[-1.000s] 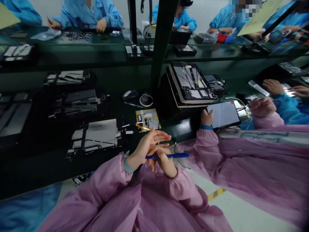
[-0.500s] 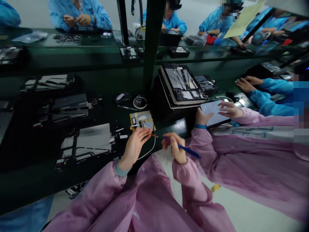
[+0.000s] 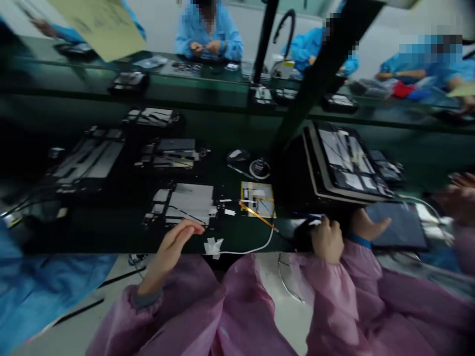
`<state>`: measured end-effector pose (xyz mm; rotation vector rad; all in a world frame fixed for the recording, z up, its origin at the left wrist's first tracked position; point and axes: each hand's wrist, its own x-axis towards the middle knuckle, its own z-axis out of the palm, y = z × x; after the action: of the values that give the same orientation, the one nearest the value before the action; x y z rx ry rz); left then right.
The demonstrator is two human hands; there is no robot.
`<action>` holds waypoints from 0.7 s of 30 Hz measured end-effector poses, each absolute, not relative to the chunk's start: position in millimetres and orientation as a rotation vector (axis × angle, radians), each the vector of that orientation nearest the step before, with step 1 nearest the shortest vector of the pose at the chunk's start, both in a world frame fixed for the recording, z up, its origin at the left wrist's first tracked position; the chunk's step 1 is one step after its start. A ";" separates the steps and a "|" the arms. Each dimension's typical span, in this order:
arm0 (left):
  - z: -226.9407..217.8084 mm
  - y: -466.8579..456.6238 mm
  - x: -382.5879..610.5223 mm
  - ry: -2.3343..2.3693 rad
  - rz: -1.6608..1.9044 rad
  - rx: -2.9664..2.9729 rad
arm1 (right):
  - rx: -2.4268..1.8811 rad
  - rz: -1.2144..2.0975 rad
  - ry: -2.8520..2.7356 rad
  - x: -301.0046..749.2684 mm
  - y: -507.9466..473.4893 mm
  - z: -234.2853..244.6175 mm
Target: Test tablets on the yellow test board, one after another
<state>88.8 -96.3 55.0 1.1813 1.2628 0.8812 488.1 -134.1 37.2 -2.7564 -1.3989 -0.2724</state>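
My left hand has its fingers stretched out together, tips at the near edge of an opened tablet with pale battery panels. Nothing shows in it. My right hand is closed, knuckles up, at the bench edge beside a dark, blurred shape. A blue pen-like tool shows just beyond its fingers; whether they grip it or something else is hidden. Between my hands, an orange ribbon cable lies across a yellow-edged flat part. A white cord curves toward a crumpled white piece of tape.
A tall stack of opened tablets stands right of centre, near a dark post. More opened tablets lie left. A mouse sits at the back. At right, a co-worker's hand touches a dark-screened tablet.
My view has swung left. My left hand has moved left, away from the orange ribbon cable, to the opened tablet. My right hand has moved right and down to the bench edge.
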 end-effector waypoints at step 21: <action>42.6 -71.3 -5.3 1.459 1.071 0.800 | -1.693 0.747 -1.501 278.6 -83.8 12.1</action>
<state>-5.3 -71.3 42.6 0.7999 1.4589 1.0705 278.6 -83.8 12.1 -1.6929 -1.5005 0.7472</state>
